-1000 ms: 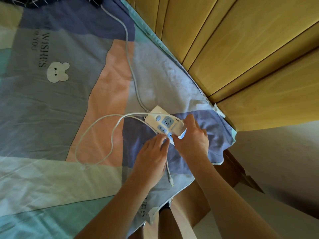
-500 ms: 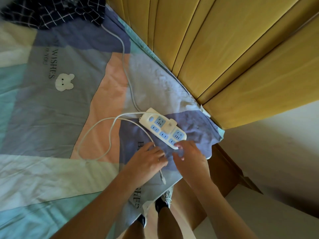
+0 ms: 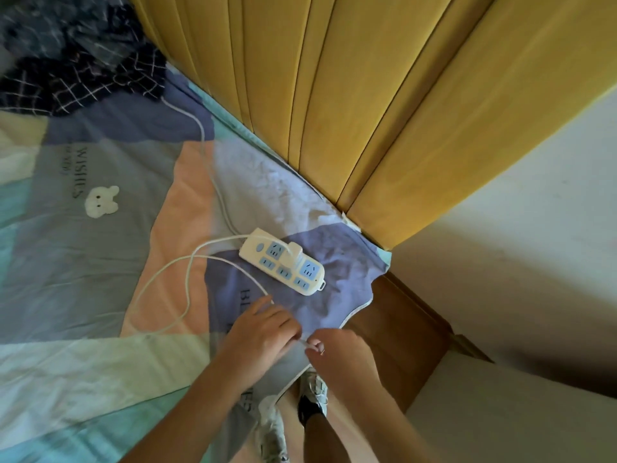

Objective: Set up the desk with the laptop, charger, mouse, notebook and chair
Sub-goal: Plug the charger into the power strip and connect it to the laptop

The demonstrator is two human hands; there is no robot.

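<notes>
A white power strip (image 3: 267, 253) with blue sockets lies on the bed near its corner. A white charger plug (image 3: 293, 257) sits in one of its sockets. The charger's thin white cable (image 3: 187, 279) loops over the bedsheet toward me. My left hand (image 3: 260, 332) rests on the cable near its free end, fingers curled over it. My right hand (image 3: 337, 349) pinches the cable's end connector just to the right of the left hand. Both hands are below the strip, apart from it.
A patchwork bedsheet (image 3: 100, 262) covers the bed. The strip's thicker cord (image 3: 207, 162) runs up to a dark checked cloth (image 3: 83, 61). A yellow padded headboard (image 3: 367, 111) stands behind. The wooden bed frame (image 3: 400, 329), the floor and my shoes (image 3: 310, 396) are below.
My right hand left the power strip and came down to the cable's end. My left hand slid back along the cable. The view tilted up, showing more headboard and the dark cloth.
</notes>
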